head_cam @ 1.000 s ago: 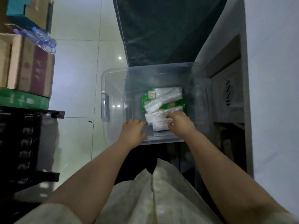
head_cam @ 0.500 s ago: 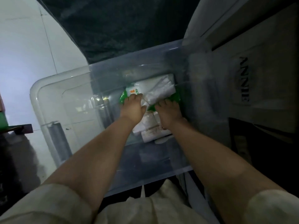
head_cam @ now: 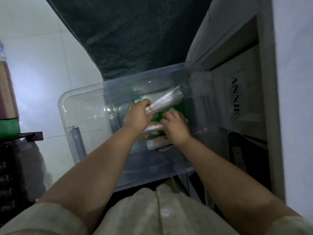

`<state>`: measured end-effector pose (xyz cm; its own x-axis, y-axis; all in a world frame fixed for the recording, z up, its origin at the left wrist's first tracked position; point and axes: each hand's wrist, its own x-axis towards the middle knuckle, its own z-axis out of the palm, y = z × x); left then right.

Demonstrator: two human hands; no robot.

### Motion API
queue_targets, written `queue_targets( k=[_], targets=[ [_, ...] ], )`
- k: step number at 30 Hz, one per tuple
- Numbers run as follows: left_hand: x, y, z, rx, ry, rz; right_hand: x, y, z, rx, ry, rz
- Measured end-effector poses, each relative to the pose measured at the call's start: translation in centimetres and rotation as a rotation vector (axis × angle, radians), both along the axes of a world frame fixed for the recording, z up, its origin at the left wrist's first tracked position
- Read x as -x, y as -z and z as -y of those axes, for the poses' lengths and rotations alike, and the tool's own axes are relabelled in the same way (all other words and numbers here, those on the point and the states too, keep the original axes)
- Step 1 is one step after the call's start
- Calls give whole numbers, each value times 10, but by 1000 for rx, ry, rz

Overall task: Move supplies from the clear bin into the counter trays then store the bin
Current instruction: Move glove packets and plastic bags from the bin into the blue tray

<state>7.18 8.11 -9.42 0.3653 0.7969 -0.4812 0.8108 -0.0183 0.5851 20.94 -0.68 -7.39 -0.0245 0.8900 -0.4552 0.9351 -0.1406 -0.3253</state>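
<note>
Fingers of your left hand [head_cam: 138, 116] are clamping a clear-wrapped packet [head_cam: 166, 98] — your right hand [head_cam: 176, 127] (at 3 o'clock) is pressing curled fingers onto packets in the clear bin [head_cam: 79, 106].

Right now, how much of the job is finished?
Hardly any. The clear plastic bin sits on the floor with wrapped white packets and a green package inside. In hand: the left hand grips a long clear-wrapped white bundle, and the right hand reaches among the packets. No counter trays show, so emptying and storing the bin are left.
</note>
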Motion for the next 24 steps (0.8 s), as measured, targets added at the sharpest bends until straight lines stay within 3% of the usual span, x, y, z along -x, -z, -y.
queue_targets(
  k=[7,12,17,24],
  targets=[
    [13,-150,8,-173,132,93,-7,-141,12,-490,93,43],
    [27,-227,25,-252,222,189,5,-214,24,-644,161,38],
    [39,-265,42,-341,268,293,26,-257,40,-757,270,117],
    [66,-270,74,-564,464,272,81,-276,94,-862,400,278]
  ],
)
